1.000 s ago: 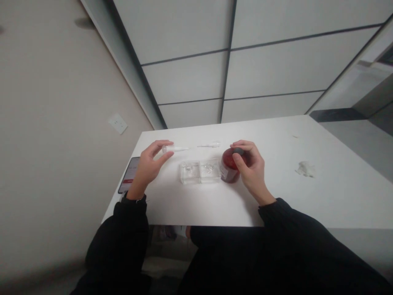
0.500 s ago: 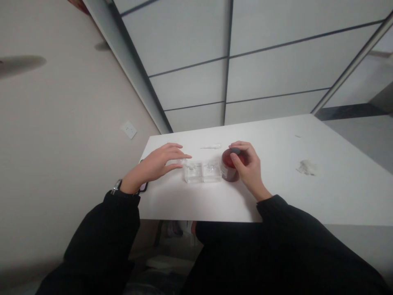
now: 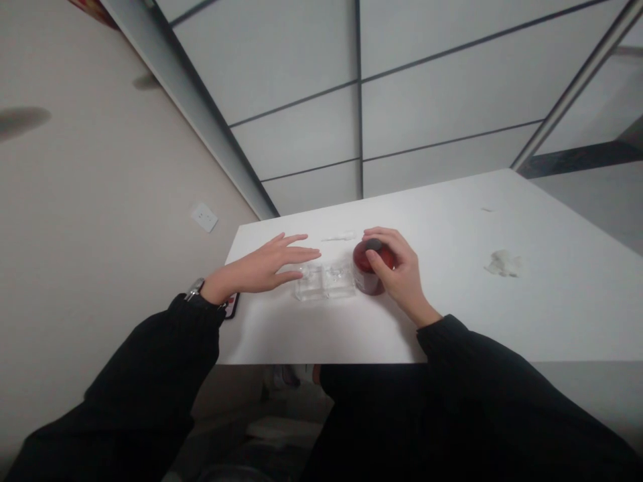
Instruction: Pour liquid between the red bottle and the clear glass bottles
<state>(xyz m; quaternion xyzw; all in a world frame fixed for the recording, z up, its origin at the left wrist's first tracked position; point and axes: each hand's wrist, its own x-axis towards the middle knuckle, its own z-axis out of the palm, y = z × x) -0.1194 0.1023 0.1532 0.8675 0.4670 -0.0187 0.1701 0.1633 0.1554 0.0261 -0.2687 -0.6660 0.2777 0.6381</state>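
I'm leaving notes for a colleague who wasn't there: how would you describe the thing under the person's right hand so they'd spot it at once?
On the white table, find the pair of clear square containers standing side by side. Just beyond their right end stands a dark red jar with a dark round lid, held by the right hand. Unlike the colourless containers, it is deep red.

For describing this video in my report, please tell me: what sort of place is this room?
Probably a plain indoor office or small workroom. A bare white table, a wall socket and a phone at the table's edge suggest this.
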